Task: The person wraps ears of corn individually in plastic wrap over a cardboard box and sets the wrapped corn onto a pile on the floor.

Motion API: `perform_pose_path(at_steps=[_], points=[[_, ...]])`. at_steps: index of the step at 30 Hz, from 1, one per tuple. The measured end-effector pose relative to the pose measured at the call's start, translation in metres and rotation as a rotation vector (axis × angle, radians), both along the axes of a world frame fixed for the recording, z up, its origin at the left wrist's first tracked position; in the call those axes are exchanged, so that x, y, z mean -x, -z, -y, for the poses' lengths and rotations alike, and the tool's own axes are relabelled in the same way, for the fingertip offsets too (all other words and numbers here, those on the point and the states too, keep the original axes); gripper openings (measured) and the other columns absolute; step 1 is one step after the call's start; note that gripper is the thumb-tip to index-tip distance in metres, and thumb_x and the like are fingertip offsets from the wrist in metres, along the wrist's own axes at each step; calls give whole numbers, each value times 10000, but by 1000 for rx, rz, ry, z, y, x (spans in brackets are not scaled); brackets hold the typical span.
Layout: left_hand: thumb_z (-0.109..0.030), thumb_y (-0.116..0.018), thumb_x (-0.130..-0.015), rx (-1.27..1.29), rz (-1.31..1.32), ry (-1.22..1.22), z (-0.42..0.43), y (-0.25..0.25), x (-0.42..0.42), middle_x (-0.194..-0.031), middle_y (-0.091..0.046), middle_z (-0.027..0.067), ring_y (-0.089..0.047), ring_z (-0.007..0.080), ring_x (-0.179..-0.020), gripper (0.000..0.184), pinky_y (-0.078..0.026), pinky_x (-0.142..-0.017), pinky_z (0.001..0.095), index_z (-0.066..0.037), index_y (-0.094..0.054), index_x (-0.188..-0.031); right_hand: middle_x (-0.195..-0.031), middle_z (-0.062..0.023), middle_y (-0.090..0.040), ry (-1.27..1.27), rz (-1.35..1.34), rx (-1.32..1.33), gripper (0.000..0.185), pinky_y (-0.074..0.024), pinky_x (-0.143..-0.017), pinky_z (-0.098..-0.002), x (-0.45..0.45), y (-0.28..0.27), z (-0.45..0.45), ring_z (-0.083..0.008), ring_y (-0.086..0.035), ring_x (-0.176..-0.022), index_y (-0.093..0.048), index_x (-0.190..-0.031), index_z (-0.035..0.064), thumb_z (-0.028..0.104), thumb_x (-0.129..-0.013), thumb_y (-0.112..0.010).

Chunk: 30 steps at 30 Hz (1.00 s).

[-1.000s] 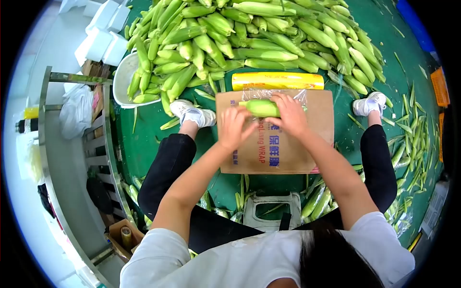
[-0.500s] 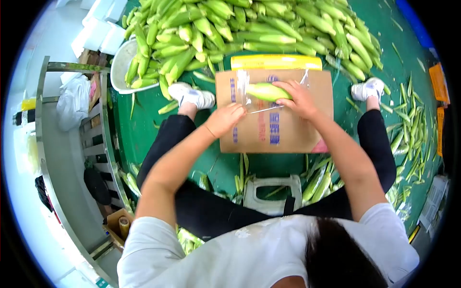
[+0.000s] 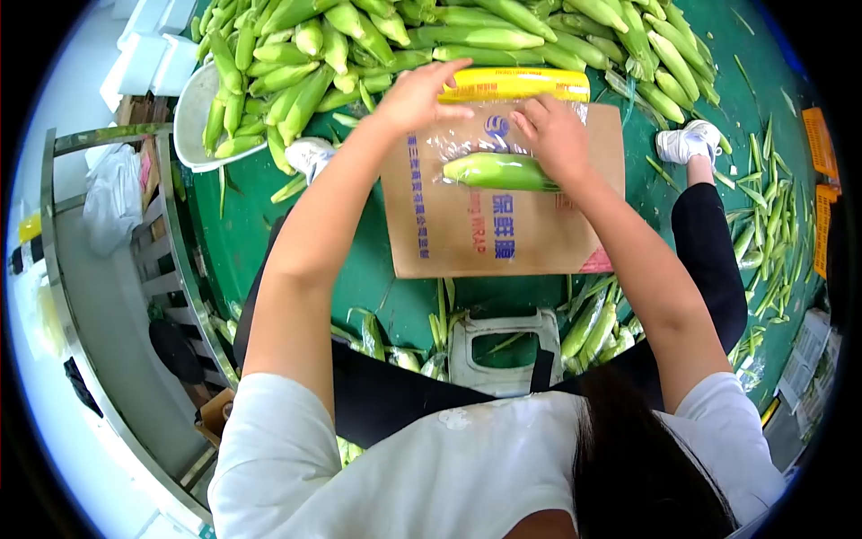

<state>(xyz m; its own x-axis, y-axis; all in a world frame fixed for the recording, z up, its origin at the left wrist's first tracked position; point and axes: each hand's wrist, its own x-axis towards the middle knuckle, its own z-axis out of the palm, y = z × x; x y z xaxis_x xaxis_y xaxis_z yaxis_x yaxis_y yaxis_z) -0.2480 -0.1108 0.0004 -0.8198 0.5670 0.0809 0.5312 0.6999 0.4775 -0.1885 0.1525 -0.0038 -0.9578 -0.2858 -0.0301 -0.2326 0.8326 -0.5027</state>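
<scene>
A green ear of corn (image 3: 503, 172), still in its husk, lies crosswise on a flat cardboard box (image 3: 539, 242) with printed lettering. Clear cling film (image 3: 453, 144) spreads around the ear and up towards a yellow cling film box (image 3: 521, 85) along the far edge. My left hand (image 3: 417, 99) is at the left end of the yellow box, thumb and fingers apart. Just above the corn's right end, my right hand (image 3: 552, 135) has its fingers curled together at the film; the palm side is hidden.
A large heap of unwrapped corn (image 3: 503, 36) lies beyond the cardboard. To its left stands a white tub (image 3: 193, 126). Wrapped ears (image 3: 588, 337) lie near a grey plastic stool (image 3: 462, 350). Husk scraps (image 3: 772, 234) litter the right floor; a metal rack (image 3: 58, 242) is at left.
My left hand has moved up from the cardboard to the yellow box. My right hand has left the corn and moved up to the film. The corn now lies unheld.
</scene>
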Motion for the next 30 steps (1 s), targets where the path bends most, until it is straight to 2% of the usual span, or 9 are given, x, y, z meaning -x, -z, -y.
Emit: perform_pose_path(at_steps=[5,7,9,19,21,23,25,26,30], points=[[-435,-676,-927,-289,456,-69,-62,-32,45,-1295,-623,103,-589,262,-1186,574,-474,-1000,420,-205,-549,-1438,-1065,-126,-665,-213,-261,-122,666,-515,-831,-473,-30,6,27,-299,-662,-993,-590,-1295,149,467,-749,-801],[-454,-606,-962,-40,129,216,-97,21,31,-1454,-501,107,-432,306,-1364,477,-335,-1111,517,-298,-571,-1412,-1076,-140,-671,-265,-250,-67,679,-532,-809,-489,-25,10,24,-304,-672,-990,-584,-1302,147,459,-742,-810],[-500,-519,-988,146,320,347,-120,38,5,-1641,-261,93,-125,349,-1540,386,-53,-1198,642,-439,-593,-1362,-1101,-158,-690,-277,248,-12,681,-541,-888,-459,-27,-8,26,-338,-667,-1023,-625,-1269,147,381,-668,-842],[-412,-496,-999,243,-186,388,-134,37,-75,-1640,-259,68,-263,289,-1502,451,-193,-1197,608,-432,-487,-1450,-1101,-123,-687,-1408,1565,-52,751,-489,-869,-398,-169,-36,19,-266,-622,-1005,-702,-1145,52,656,-707,-791],[-380,-507,-991,239,-197,318,-138,40,-95,-1633,-273,75,-269,290,-1500,461,-206,-1190,607,-391,-498,-1452,-1083,-109,-683,-1178,1486,146,778,-489,-892,-388,-227,-31,-8,-248,-619,-1040,-626,-1241,12,603,-760,-783],[-351,-516,-978,231,-152,233,-144,37,-125,-1631,-270,111,-245,307,-1508,548,-207,-1202,565,-209,-440,-1502,-1141,-115,-686,-522,1994,716,684,-505,-889,-360,-255,-46,-50,-255,-638,-987,-618,-1263,19,557,-851,-706],[-378,-522,-975,274,-134,160,-148,39,-166,-1638,-250,127,-221,297,-1517,623,-197,-1217,531,-121,-387,-1527,-1102,-144,-696,-468,1218,763,573,-544,-849,-343,-256,-59,-83,-229,-677,-919,-591,-1279,26,481,-933,-637],[-359,-535,-968,267,-78,167,-152,39,-195,-1632,-230,187,-198,310,-1524,713,-185,-1229,493,4,-299,-1534,-1112,-189,-691,-217,1339,1065,596,-559,-839,-387,-259,-63,-93,-270,-694,-912,-573,-1309,32,513,-958,-590],[-444,-303,-1083,-1209,1088,-263,-163,15,-295,-1607,-290,192,-344,323,-1457,689,-293,-1184,452,-71,-64,-1611,-930,-220,-699,403,1825,1631,875,-593,-739,-504,-247,-93,-124,-346,-719,-823,-563,-1325,70,798,-927,-284]])
